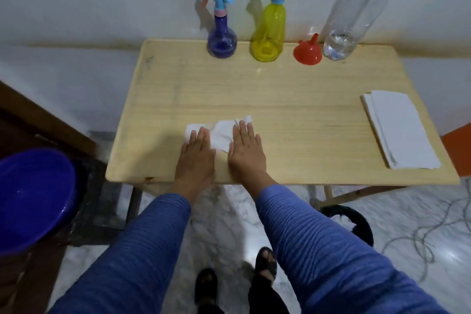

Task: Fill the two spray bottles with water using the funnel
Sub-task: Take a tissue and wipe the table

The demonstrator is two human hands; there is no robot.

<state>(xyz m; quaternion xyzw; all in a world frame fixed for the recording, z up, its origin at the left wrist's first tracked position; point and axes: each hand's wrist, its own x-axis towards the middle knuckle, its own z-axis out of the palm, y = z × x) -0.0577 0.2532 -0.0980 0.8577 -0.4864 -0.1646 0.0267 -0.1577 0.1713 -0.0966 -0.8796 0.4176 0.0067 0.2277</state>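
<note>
At the back of the wooden table stand a purple spray bottle and a yellow spray bottle, both with their trigger heads on. To their right a red funnel rests mouth down, beside a tall clear plastic bottle with a little water at its bottom. My left hand and my right hand lie flat, fingers together, on a crumpled white tissue near the table's front edge. Neither hand grips anything.
A stack of white tissues lies at the table's right side. A purple basin sits low on the left. A dark bin stands under the table's right front. Loose cable trails on the marble floor.
</note>
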